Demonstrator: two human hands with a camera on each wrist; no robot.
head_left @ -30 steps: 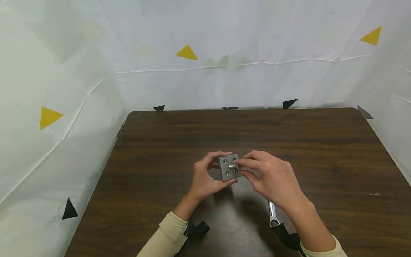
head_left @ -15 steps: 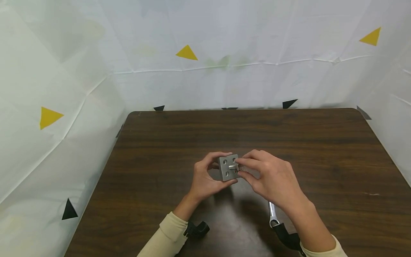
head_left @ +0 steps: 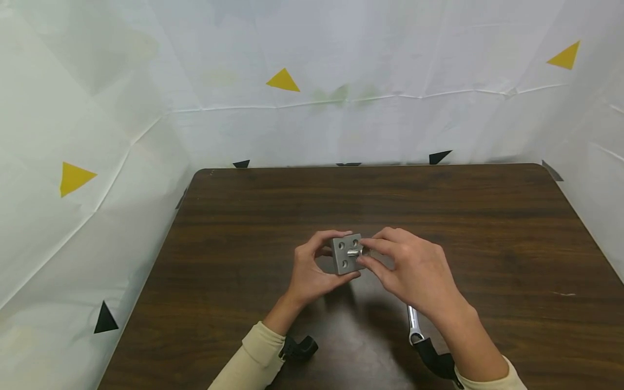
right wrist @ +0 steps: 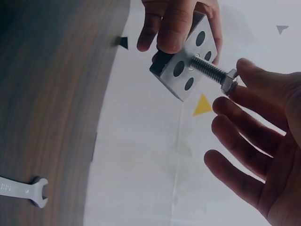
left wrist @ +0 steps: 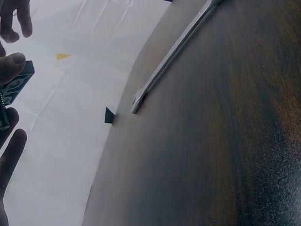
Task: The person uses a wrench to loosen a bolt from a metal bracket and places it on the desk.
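My left hand (head_left: 325, 257) grips a small grey metal block (head_left: 345, 254) with several round holes, held above the dark wooden table (head_left: 273, 216). A threaded bolt (right wrist: 209, 69) sticks out of one hole of the block (right wrist: 188, 61). My right hand (head_left: 363, 253) pinches the bolt's hex head (right wrist: 229, 81) between thumb and forefinger, with the other fingers spread loosely. In the left wrist view only the block's edge (left wrist: 16, 82) and some fingertips show at the far left.
A silver open-ended wrench (head_left: 413, 324) lies on the table near the front, partly under my right forearm; its shaft (left wrist: 174, 52) and jaw end (right wrist: 33, 192) show in the wrist views. White sheeting with yellow and black triangles walls the table on three sides.
My right fingertips have shifted slightly on the bolt, leaving a little more of its shaft showing. The block, left hand and wrench stay where they were.
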